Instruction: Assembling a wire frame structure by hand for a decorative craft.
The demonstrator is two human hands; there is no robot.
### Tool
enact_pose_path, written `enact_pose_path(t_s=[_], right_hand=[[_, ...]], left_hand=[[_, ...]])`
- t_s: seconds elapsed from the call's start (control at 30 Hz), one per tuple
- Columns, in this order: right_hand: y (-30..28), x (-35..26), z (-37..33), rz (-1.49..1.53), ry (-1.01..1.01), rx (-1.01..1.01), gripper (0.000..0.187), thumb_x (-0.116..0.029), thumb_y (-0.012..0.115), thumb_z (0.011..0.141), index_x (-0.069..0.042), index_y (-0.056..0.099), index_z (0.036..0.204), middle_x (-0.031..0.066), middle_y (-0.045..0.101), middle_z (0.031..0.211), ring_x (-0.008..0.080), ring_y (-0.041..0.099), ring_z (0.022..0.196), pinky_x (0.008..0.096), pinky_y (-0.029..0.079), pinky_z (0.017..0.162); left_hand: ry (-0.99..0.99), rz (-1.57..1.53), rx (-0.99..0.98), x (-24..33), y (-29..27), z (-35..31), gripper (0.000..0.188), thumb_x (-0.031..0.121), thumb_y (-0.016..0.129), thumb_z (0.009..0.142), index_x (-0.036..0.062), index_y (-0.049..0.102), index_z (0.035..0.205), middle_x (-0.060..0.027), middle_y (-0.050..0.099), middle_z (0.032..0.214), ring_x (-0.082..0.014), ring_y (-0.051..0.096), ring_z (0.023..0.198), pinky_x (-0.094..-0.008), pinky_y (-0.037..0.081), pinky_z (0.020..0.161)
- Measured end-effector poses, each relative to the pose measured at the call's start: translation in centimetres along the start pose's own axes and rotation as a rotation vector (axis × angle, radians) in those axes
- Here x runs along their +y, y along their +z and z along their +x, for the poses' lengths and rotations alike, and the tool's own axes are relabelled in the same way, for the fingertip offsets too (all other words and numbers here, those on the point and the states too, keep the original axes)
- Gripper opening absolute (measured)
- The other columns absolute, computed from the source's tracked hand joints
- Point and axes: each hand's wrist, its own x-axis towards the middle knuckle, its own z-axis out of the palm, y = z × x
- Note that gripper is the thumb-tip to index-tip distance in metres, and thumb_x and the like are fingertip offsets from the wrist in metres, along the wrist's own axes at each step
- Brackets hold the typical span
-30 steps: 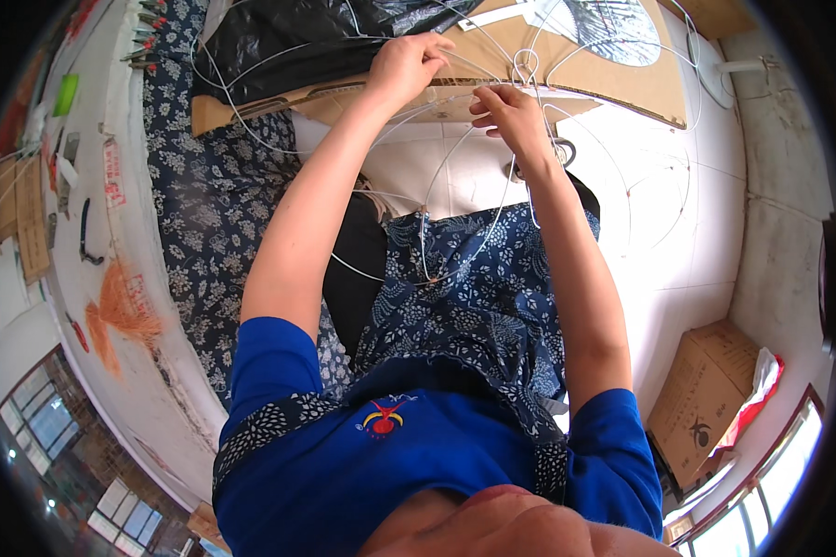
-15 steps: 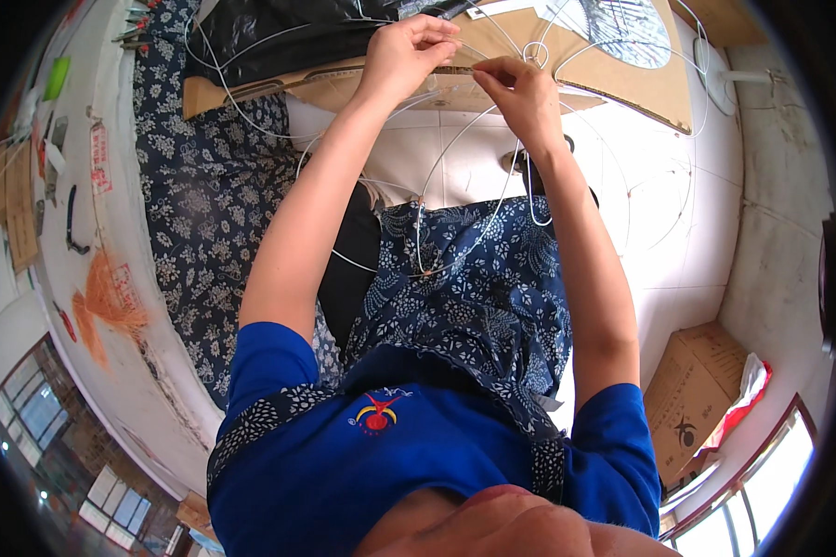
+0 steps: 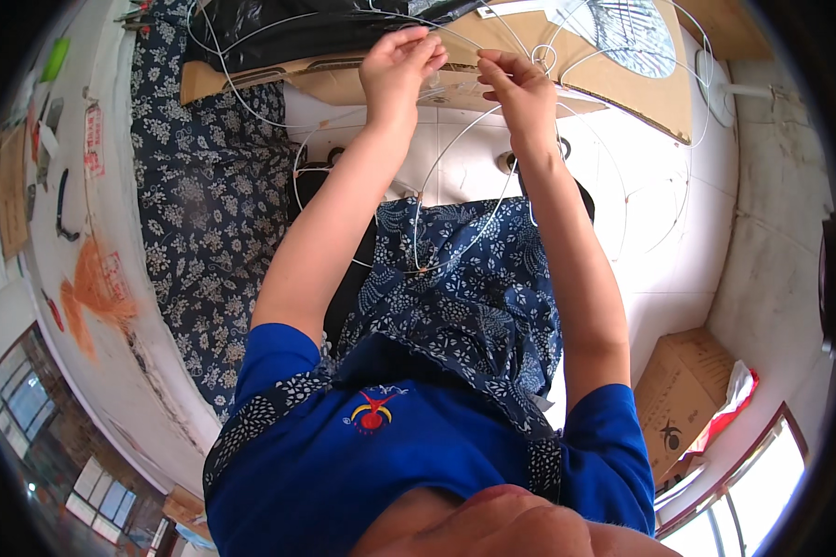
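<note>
A large frame of thin white wire (image 3: 421, 223) spreads out before me, its curved loops reaching over my lap and the cardboard beyond. My right hand (image 3: 522, 93) is pinched at the wire, thumb and forefinger together where a strand meets their tips, beside a small wire ring (image 3: 544, 59). Just left of it, my left hand (image 3: 399, 79) is raised with thumb and fingertips pressed together. Whatever lies between them is too fine to make out. A narrow gap separates the two hands.
Beyond the hands lies a cardboard sheet (image 3: 622, 97) with black plastic (image 3: 279, 46) and a printed round picture (image 3: 636, 37) on it. At left, a worktable (image 3: 111, 223) carries tools and orange fibres (image 3: 102, 297). A cardboard box (image 3: 683, 390) stands at right.
My left hand has moved slightly left and down, and its fingers have curled more. My right fingertips have risen a little. The gap between the hands is wider.
</note>
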Motion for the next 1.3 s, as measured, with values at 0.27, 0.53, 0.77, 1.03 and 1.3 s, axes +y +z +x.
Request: enact_pose_path(t_s=[0.27, 0.53, 0.77, 1.03, 1.3], right_hand=[[-0.4, -0.3, 0.4, -0.452, -0.192, -0.055, 0.023, -0.018, 0.066, 0.085, -0.004, 0.069, 0.102, 0.0053, 0.068, 0.081, 0.0107, 0.063, 0.072, 0.0239, 0.049, 0.064], [0.2, 0.5, 2.7, -0.671, -0.319, -0.270, 0.027, -0.033, 0.068, 0.080, -0.008, 0.072, 0.090, 0.0137, 0.067, 0.073, 0.0283, 0.066, 0.067, 0.0358, 0.052, 0.065], [-1.0, 0.8, 3.5, -0.831, -0.343, -0.293, 0.024, -0.031, 0.066, 0.082, -0.011, 0.072, 0.093, 0.0103, 0.069, 0.079, 0.0247, 0.067, 0.070, 0.0342, 0.052, 0.067], [-1.2, 1.6, 3.2, -0.709, -0.291, -0.272, 0.023, -0.033, 0.066, 0.081, -0.013, 0.073, 0.090, 0.0086, 0.070, 0.077, 0.0256, 0.068, 0.070, 0.0350, 0.053, 0.067], [-1.3, 1.0, 2.6, -0.722, -0.338, -0.313, 0.025, -0.028, 0.067, 0.082, -0.008, 0.072, 0.097, 0.0080, 0.070, 0.079, 0.0146, 0.066, 0.068, 0.0280, 0.052, 0.067]], left_hand=[[0.277, 0.431, -0.179, 0.6, 0.1, 0.3, 0.022, 0.000, 0.063, 0.086, -0.0025, 0.060, 0.107, -0.0090, 0.065, 0.091, -0.0140, 0.065, 0.080, -0.0260, 0.056, 0.076], [0.380, 0.622, -0.352, 0.2, 0.9, 0.0, 0.024, 0.003, 0.066, 0.083, -0.0009, 0.061, 0.107, -0.0090, 0.067, 0.087, -0.0129, 0.065, 0.076, -0.0246, 0.055, 0.068], [-0.044, 0.529, -0.089, -2.1, -2.5, -5.5, 0.022, 0.015, 0.063, 0.088, 0.0003, 0.060, 0.105, -0.0087, 0.064, 0.094, -0.0155, 0.064, 0.079, -0.0251, 0.050, 0.073], [-0.400, 0.049, 0.081, -4.9, -4.0, -3.7, 0.028, 0.009, 0.062, 0.086, 0.0065, 0.057, 0.113, -0.0050, 0.063, 0.106, -0.0178, 0.058, 0.101, -0.0342, 0.047, 0.089], [-0.407, 0.022, 0.057, -5.5, -4.1, -2.7, 0.026, 0.014, 0.070, 0.081, 0.0094, 0.061, 0.106, -0.0018, 0.065, 0.100, -0.0158, 0.058, 0.099, -0.0333, 0.043, 0.091]])
